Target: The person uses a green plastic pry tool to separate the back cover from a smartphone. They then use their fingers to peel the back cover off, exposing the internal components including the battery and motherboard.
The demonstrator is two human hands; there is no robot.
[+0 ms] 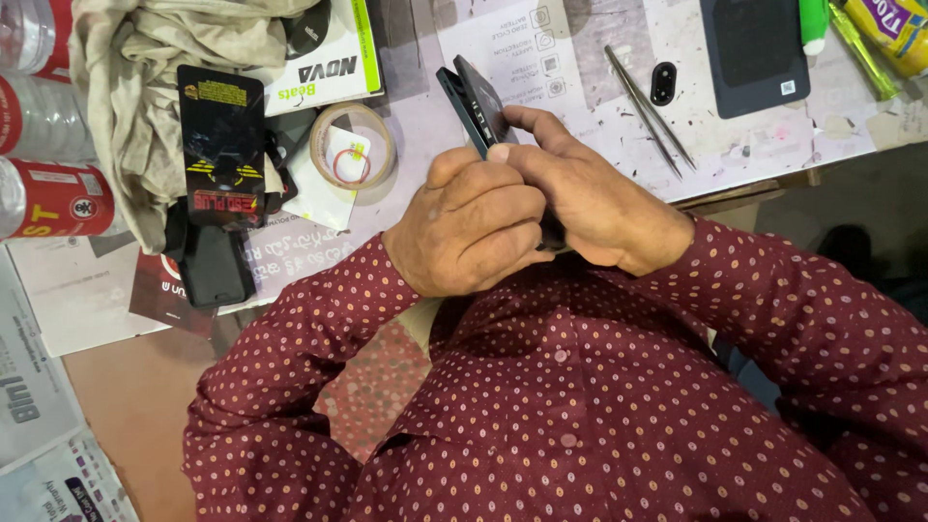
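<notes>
- Left hand [469, 227] curled shut around the lower end of a dark phone [480, 108], thumb pressed to its edge.
- Right hand [590, 193] closed on the same phone, forefinger stretched up along its back.
- Phone tilted upright above the table [425, 126], held between both hands, its thin back panel parted from the body at the top.
- Metal tweezers [650, 111] just right of the hands, on white paper.
- Roll of tape [353, 145] just left of the hands.
- Dark flat case [754, 48] well apart, at upper right.
- Crumpled cloth [135, 87] at upper left.
</notes>
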